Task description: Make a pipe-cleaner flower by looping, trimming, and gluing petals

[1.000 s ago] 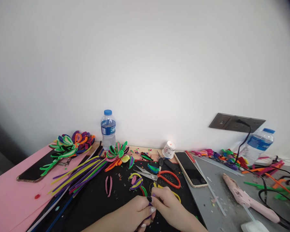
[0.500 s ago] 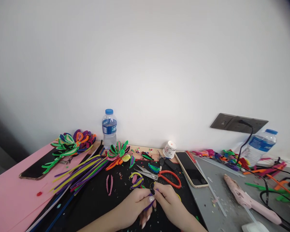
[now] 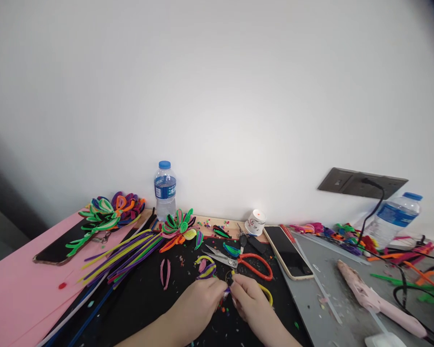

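Note:
My left hand (image 3: 198, 307) and my right hand (image 3: 252, 302) meet above the black mat (image 3: 137, 308), fingers bent in a pinch. Between their fingertips shows a short bit of purple pipe cleaner (image 3: 227, 290); the rest is hidden by the fingers. Just beyond lie scissors with red handles (image 3: 256, 266), blades pointing left. A yellow handle (image 3: 266, 294) pokes out beside my right hand. Yellow and purple pipe-cleaner loops (image 3: 207, 271) rest ahead of my left hand. Farther left is a pink pipe-cleaner loop (image 3: 165, 274); a green and blue one (image 3: 231, 249) lies behind the scissors.
Left are a pipe-cleaner bundle (image 3: 130, 255), a pipe-cleaner flower (image 3: 179, 226) and a dark phone (image 3: 58, 248). A water bottle (image 3: 165, 193) and paper cup (image 3: 255, 222) stand by the wall. Right lie another phone (image 3: 288, 253) and a pink glue gun (image 3: 379, 303) near black cables.
My left hand's lower fingers, stretched downward before, are now curled out of sight. My fingertips have shifted around the purple pipe cleaner. The whole view has moved slightly.

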### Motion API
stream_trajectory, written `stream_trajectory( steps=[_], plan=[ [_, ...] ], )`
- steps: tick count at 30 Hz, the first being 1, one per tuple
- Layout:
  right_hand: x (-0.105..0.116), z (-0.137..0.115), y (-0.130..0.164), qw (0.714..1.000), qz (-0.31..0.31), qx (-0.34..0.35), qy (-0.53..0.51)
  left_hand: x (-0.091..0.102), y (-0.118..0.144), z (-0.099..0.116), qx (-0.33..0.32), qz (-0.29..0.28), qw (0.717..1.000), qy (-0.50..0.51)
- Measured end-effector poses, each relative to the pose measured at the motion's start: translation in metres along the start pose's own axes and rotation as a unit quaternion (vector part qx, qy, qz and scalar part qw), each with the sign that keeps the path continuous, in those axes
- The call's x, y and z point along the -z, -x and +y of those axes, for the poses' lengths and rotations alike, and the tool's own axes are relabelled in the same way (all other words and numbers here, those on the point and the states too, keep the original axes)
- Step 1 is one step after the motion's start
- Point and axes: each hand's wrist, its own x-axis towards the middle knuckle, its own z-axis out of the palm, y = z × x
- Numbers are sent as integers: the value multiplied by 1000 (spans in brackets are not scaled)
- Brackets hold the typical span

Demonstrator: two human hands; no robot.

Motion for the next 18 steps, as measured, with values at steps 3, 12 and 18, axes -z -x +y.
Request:
stream_trajectory(
  steps=[3, 12, 18],
  plan=[
    [1, 4, -2, 1000, -13, -5, -20, -1, 0, -3, -23, -15, 999, -22],
    [7, -7, 2, 993, -7, 91, 81, -1, -5, -2, 58, -49, 930, 360],
    [10, -15, 15, 963, 12, 193, 188, 4, -4, 5, 134, -152, 710, 674]
  ],
)
